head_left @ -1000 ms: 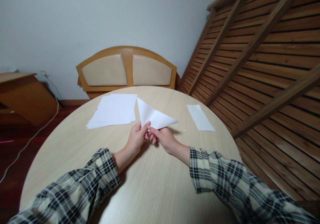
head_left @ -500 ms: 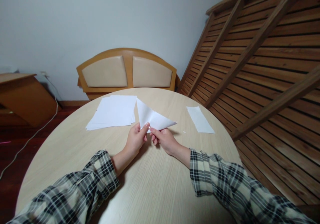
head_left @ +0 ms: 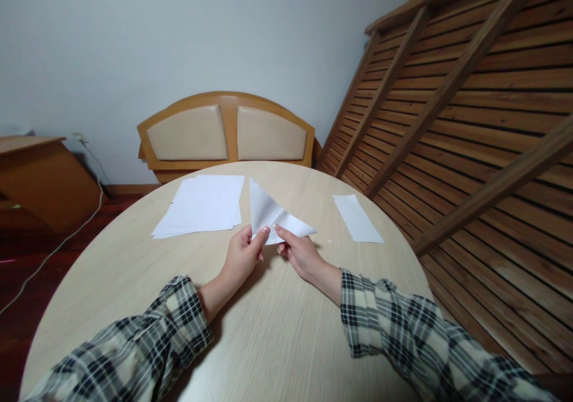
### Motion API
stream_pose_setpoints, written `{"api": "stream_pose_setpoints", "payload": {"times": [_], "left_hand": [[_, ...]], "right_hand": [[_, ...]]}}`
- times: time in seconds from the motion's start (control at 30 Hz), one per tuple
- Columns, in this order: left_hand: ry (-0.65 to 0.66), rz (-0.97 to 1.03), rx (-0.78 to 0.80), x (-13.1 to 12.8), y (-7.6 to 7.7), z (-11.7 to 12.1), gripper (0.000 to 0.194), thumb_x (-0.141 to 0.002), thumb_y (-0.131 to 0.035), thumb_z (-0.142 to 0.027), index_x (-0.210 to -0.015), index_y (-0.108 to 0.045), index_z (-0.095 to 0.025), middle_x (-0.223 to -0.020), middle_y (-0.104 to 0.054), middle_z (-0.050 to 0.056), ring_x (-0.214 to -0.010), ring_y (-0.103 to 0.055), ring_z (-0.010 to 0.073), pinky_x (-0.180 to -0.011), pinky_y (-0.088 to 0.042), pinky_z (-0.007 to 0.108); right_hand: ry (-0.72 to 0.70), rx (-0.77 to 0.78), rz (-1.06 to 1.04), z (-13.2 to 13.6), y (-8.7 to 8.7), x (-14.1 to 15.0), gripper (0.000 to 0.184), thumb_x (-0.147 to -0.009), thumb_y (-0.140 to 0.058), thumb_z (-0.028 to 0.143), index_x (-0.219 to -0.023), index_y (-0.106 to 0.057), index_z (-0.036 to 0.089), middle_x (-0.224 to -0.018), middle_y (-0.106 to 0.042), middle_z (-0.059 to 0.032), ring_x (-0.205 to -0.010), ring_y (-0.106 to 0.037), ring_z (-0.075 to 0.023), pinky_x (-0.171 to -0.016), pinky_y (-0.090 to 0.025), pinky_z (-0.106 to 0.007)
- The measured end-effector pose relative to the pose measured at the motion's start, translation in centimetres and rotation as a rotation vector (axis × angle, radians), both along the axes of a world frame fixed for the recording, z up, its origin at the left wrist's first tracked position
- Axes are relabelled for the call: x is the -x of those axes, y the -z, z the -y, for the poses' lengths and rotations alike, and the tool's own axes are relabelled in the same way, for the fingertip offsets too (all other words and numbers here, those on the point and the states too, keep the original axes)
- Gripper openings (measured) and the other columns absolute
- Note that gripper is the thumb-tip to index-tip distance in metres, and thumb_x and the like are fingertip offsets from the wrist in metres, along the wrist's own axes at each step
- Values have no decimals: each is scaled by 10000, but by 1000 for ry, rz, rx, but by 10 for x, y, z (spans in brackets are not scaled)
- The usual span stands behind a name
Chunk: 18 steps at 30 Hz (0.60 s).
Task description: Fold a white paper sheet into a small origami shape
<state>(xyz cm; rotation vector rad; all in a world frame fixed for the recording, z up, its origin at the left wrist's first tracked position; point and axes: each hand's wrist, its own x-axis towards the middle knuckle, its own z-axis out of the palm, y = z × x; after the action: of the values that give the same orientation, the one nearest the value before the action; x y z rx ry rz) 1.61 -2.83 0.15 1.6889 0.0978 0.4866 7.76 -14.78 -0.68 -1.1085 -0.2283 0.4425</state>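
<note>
Both hands hold a folded white paper triangle (head_left: 268,214) just above the round pale wooden table (head_left: 250,330). My left hand (head_left: 244,252) pinches the paper's near corner between thumb and fingers. My right hand (head_left: 299,252) pinches the paper beside it, thumb on top, a small gap between the two pinches. The paper's left flap stands up and its right point lies low toward the table. Plaid sleeves cover both forearms.
A stack of white sheets (head_left: 201,205) lies on the table to the left of the hands. A narrow white paper strip (head_left: 357,218) lies at the right. A wooden chair back (head_left: 226,130) stands behind the table, slatted wooden panels (head_left: 470,121) at right, a cable (head_left: 54,241) on the floor at left.
My two pinches have drawn slightly apart and the paper's middle has dipped, with the left flap standing more upright. The view has tilted down a little.
</note>
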Motion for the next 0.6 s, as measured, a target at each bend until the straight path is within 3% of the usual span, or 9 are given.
{"api": "stream_pose_setpoints", "payload": {"times": [0.17, 0.3, 0.43, 0.6], "left_hand": [[4, -7, -29, 1, 1, 0, 338, -822, -560, -485, -698, -519, -174, -440, -454, -66, -384, -409, 84, -382, -293, 190], [71, -73, 49, 1, 1, -2, 338, -818, -561, -497, -723, -521, -175, -419, -468, -60, -353, -398, 82, -354, -281, 184], [135, -111, 174, -1, 3, -4, 334, -776, -616, -481, -755, -564, -152, -501, -557, -11, -404, -484, 104, -384, -366, 203], [151, -96, 163, -1, 1, -2, 378, -777, -608, -502, -713, -591, -130, -543, -570, 17, -432, -491, 106, -400, -407, 218]], "right_hand": [[25, 30, 23, 0, 1, -1, 340, -603, -790, 425, -701, -584, 173, -608, -557, 19, -476, -402, -78, -453, -283, -239], [35, 80, 75, 2, 1, -1, 334, -609, -779, 437, -705, -593, 177, -627, -568, 14, -486, -411, -85, -460, -313, -242], [29, 179, 142, 5, 5, -2, 338, -635, -747, 470, -642, -580, 176, -573, -551, 7, -504, -441, -102, -481, -333, -249], [-34, 193, 167, 7, 10, -4, 322, -659, -725, 453, -625, -562, 178, -531, -529, 16, -480, -439, -99, -479, -327, -251]]}}
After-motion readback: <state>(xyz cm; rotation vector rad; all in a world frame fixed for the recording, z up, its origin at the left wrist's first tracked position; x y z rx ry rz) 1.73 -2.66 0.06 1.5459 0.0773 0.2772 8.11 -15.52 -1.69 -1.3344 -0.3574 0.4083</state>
